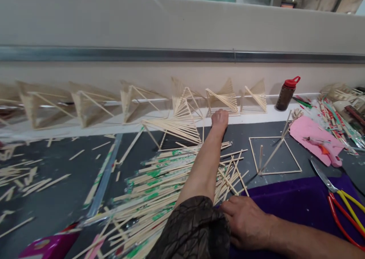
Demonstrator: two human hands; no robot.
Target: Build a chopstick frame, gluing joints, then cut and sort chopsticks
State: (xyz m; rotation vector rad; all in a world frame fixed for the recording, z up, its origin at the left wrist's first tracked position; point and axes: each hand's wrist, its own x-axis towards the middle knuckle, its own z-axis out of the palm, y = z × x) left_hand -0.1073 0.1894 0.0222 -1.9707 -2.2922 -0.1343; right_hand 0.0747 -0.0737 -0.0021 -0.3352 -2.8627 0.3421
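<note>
My left hand [220, 118] reaches forward to a white ledge, its fingers curled at the lower edge of a twisted stick model [224, 97]. Its fingertips are hidden, so I cannot make out its grip. My right hand [246, 221] is curled low over a purple cloth [273, 198], partly behind my left sleeve; anything inside it is hidden. A heap of thin wooden sticks [159, 175], some in green-printed wrappers, lies under my left arm. Right of it is a square stick frame [276, 173] with upright sticks and a slanting one.
More stick models [129, 103] line the ledge, with a larger one [173, 127] in front. A red-capped bottle [286, 93] stands at right. A glue gun [323, 146] lies on pink material [305, 131]; red-and-yellow-handled scissors [332, 188] lie nearer. Loose stick pieces [45, 185] are scattered left.
</note>
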